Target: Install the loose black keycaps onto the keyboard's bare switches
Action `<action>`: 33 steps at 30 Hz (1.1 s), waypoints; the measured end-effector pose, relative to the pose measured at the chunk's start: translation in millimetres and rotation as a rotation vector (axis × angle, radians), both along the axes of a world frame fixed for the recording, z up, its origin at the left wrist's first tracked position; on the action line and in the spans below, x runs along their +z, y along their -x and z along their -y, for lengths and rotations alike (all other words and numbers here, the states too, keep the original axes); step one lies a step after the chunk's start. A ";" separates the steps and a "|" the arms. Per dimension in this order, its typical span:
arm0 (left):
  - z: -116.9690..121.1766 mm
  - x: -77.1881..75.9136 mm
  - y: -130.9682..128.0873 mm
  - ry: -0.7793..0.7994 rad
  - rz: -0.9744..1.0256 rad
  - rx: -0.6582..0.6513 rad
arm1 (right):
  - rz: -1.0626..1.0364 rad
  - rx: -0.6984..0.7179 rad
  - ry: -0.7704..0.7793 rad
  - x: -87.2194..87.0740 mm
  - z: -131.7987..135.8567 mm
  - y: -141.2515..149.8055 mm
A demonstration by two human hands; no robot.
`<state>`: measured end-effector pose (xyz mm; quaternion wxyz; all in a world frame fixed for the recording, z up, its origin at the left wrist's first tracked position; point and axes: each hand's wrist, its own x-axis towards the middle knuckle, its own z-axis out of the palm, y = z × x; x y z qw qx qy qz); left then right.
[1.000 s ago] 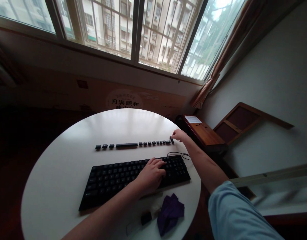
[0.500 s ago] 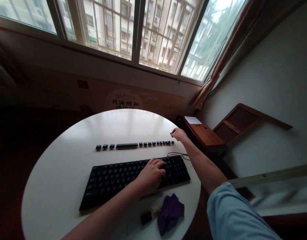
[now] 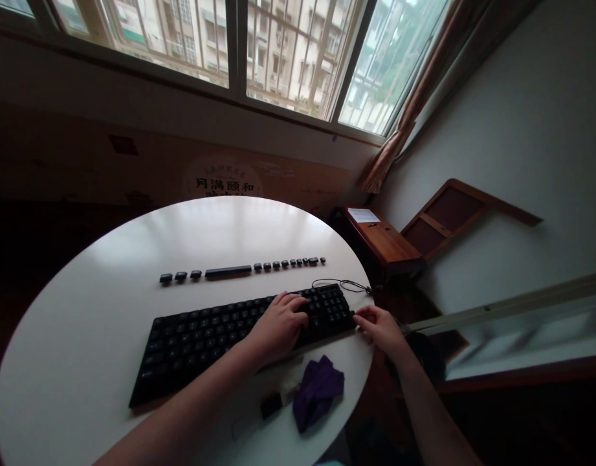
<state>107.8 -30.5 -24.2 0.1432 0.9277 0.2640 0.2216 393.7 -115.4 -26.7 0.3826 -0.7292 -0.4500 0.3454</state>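
A black computer keyboard lies at a slant on the round white table. My left hand rests on its right half, fingers stretched over the keys. At the keyboard's right end, my right hand is closed in a pinch on a small black keycap, mostly hidden by the fingertips. Beyond the keyboard runs a row of loose keycaps, with a long spacebar among them and smaller caps towards the right.
A crumpled purple cloth lies near the table's front edge, beside a small dark block. The keyboard's black cable loops behind its right corner. A wooden side table with a paper on it stands beyond, under the barred window.
My right hand has lifted a keycap from the right end of the row and brought it back to the keyboard's right edge. My left hand stays on the keys. The view has shifted right.
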 end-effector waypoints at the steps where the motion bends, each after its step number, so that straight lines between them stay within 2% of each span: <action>1: -0.3 -0.8 -0.4 -0.007 0.003 -0.003 | -0.004 -0.029 -0.005 -4.0 4.2 2.3; 4: -1.1 -3.5 -1.3 -0.028 0.019 -0.005 | 0.017 -0.071 -0.048 -5.7 6.4 6.1; 14: -0.7 -2.3 -1.2 -0.050 0.022 -0.009 | 0.193 -0.020 -0.018 5.2 3.8 10.2; 21: -0.8 -2.0 -1.6 -0.061 0.022 -0.016 | 0.506 0.034 -0.038 15.1 2.6 20.5; 28: -0.3 -1.1 -1.0 -0.041 0.018 -0.020 | 0.934 0.099 0.082 24.1 2.5 35.8; 33: -1.0 -1.8 -0.4 -0.045 0.031 -0.026 | 1.101 0.163 0.104 23.9 11.6 43.0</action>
